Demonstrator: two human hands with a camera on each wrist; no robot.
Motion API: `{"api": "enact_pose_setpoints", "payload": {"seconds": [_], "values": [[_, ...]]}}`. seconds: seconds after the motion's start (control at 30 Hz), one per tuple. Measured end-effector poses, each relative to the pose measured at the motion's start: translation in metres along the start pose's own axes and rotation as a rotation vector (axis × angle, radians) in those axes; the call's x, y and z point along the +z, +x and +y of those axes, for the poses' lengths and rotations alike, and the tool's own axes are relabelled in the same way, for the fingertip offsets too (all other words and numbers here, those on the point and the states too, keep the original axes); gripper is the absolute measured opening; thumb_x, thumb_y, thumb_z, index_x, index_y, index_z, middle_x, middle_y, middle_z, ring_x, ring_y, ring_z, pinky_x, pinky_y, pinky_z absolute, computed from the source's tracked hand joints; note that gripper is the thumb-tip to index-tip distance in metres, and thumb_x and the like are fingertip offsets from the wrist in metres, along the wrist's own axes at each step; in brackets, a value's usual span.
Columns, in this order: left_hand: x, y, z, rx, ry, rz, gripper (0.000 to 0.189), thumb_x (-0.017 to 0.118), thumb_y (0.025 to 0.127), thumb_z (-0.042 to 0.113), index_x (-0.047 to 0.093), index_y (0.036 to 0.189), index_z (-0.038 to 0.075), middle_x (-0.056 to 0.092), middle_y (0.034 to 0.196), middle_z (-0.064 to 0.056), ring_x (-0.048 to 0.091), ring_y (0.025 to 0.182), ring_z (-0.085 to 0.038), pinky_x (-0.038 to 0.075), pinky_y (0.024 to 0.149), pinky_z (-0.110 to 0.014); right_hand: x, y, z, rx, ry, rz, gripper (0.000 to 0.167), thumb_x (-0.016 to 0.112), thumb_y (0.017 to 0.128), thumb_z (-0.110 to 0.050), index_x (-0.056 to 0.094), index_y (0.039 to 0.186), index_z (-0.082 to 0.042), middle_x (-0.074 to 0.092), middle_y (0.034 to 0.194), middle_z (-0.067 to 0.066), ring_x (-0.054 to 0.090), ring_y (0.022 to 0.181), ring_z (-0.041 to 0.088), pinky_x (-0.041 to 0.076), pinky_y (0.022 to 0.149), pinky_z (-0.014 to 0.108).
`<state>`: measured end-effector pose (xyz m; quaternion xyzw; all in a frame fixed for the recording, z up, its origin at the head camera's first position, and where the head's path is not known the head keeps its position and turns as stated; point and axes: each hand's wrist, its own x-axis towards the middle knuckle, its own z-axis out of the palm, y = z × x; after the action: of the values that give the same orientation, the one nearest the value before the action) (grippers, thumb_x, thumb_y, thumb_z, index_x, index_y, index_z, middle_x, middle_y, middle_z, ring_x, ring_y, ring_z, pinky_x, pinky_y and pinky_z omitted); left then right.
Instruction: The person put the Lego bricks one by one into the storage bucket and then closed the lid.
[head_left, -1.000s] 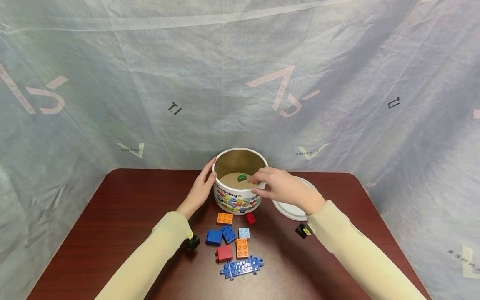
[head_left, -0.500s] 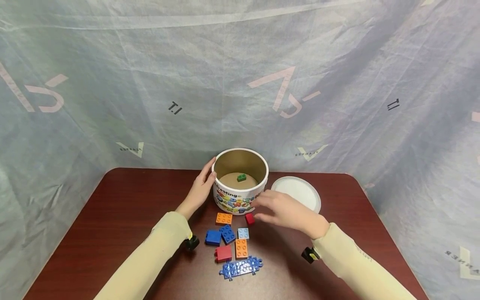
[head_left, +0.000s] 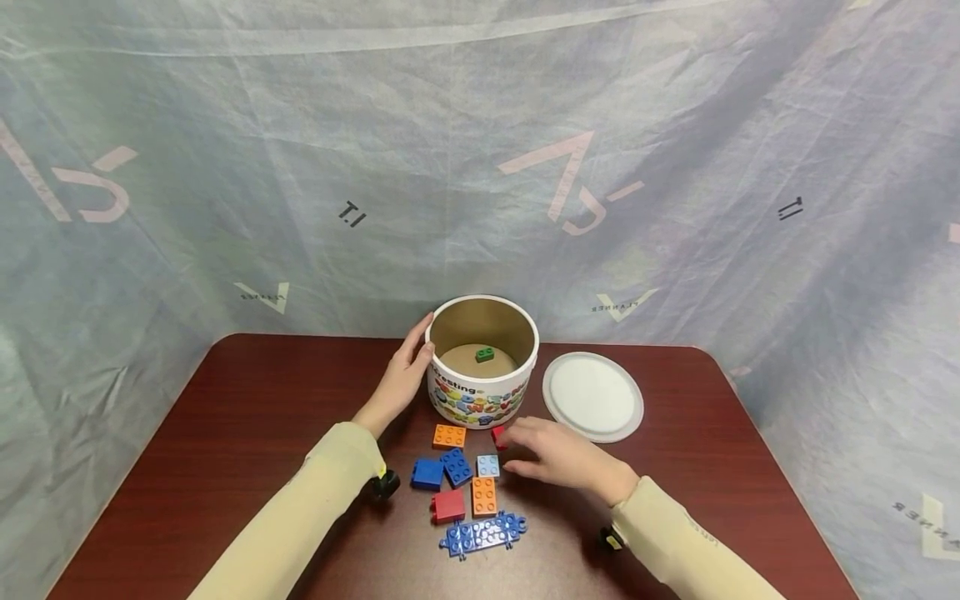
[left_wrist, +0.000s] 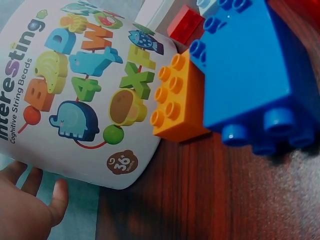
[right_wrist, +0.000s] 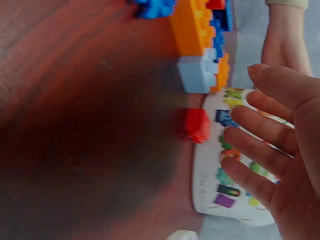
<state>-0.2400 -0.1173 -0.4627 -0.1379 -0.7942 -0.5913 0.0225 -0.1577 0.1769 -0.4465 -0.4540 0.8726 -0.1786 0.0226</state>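
Note:
A white bucket (head_left: 480,392) with printed coloured letters stands upright at the back of the table, a small green toy brick (head_left: 485,355) inside. My left hand (head_left: 397,379) rests against its left side, fingers extended; the left wrist view shows the same hand (left_wrist: 27,202) low beside the bucket wall. My right hand (head_left: 558,454) is over the table in front of the bucket, partly covering a small red brick (head_left: 498,437). In the right wrist view its fingers are spread, holding nothing, and the small red brick (right_wrist: 196,125) lies apart from them.
Near the right hand lie a light blue brick (head_left: 487,466) and an orange brick (head_left: 483,497). Another orange brick (head_left: 449,437), blue bricks (head_left: 427,474), a larger red brick (head_left: 448,506) and a blue wheelless base (head_left: 483,534) lie leftward and nearer. A white lid (head_left: 592,396) lies right of the bucket.
The right hand has come out from over the bucket's rim and moved down toward the small red brick. The left hand has stayed against the bucket.

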Motion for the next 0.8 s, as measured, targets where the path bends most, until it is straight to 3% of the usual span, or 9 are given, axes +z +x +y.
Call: {"api": "enact_pose_setpoints", "payload": {"seconds": [0.33, 0.8], "values": [[0.001, 0.0, 0.003, -0.004, -0.002, -0.001, 0.057, 0.044, 0.114, 0.023, 0.026, 0.167, 0.026, 0.023, 0.172, -0.005, 0.021, 0.158, -0.03, 0.024, 0.124, -0.058, 0.025, -0.003, 0.0, 0.006, -0.016, 0.017, 0.036, 0.078, 0.095, -0.026, 0.07, 0.126, -0.009, 0.068, 0.112, 0.004, 0.067, 0.098, 0.013, 0.057, 0.088, 0.032], [0.0, -0.001, 0.002, -0.013, -0.009, -0.003, 0.056, 0.044, 0.114, 0.025, 0.026, 0.167, 0.029, 0.022, 0.173, -0.003, 0.019, 0.158, -0.029, 0.023, 0.124, -0.058, 0.038, -0.001, -0.003, 0.077, -0.074, -0.028, 0.037, 0.077, 0.096, -0.031, 0.07, 0.127, -0.012, 0.069, 0.113, 0.0, 0.066, 0.103, 0.013, 0.057, 0.087, 0.034]]}}
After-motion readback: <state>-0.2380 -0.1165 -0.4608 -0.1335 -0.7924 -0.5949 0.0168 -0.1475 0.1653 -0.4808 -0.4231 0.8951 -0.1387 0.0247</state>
